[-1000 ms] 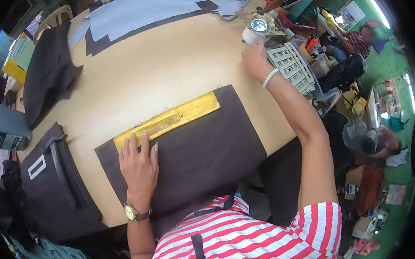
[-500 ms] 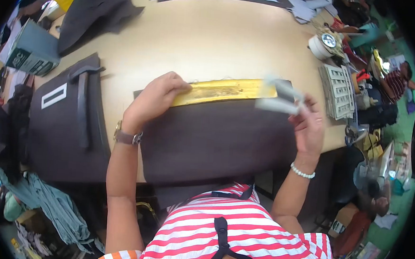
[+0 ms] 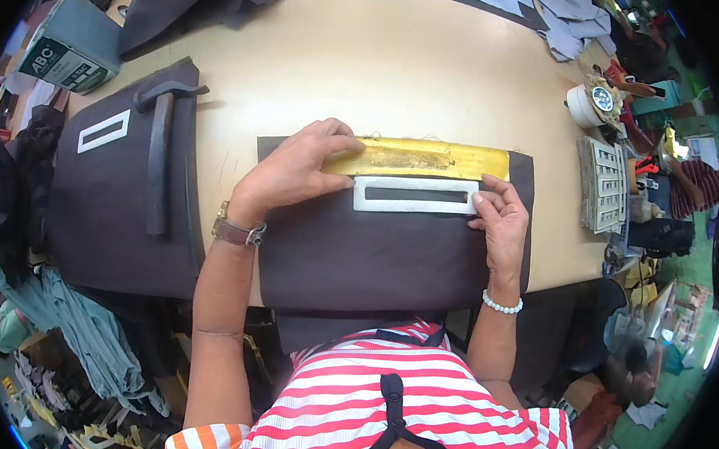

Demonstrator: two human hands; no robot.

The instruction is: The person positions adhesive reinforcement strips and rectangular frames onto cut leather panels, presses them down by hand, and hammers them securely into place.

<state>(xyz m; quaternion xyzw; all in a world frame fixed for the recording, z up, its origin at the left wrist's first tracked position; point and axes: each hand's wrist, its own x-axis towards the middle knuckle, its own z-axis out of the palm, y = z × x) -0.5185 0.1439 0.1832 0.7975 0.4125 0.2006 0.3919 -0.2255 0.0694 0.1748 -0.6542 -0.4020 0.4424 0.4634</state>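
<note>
A white rectangular frame (image 3: 414, 206) with a long slot lies on the dark fabric panel (image 3: 374, 262), along the lower edge of a worn yellow strip (image 3: 429, 158). My left hand (image 3: 301, 163) presses its fingers on the strip's left end, while its thumb reaches the frame's left end. At the opposite end, my right hand (image 3: 503, 227) pinches the frame between thumb and fingers, with a fingertip close to the strip. The strip's left end is partly hidden under my left fingers.
On the left, a hammer (image 3: 159, 163) and another white frame (image 3: 104, 141) rest on a second dark panel (image 3: 113, 218). An ABC tin (image 3: 78, 43) stands behind them. A stack of white frames (image 3: 602, 186) and a white tub (image 3: 582, 108) sit at the right edge.
My right hand has brought the white frame down flat onto the dark panel, just below the yellow strip. My left thumb has moved down to the frame's left end.
</note>
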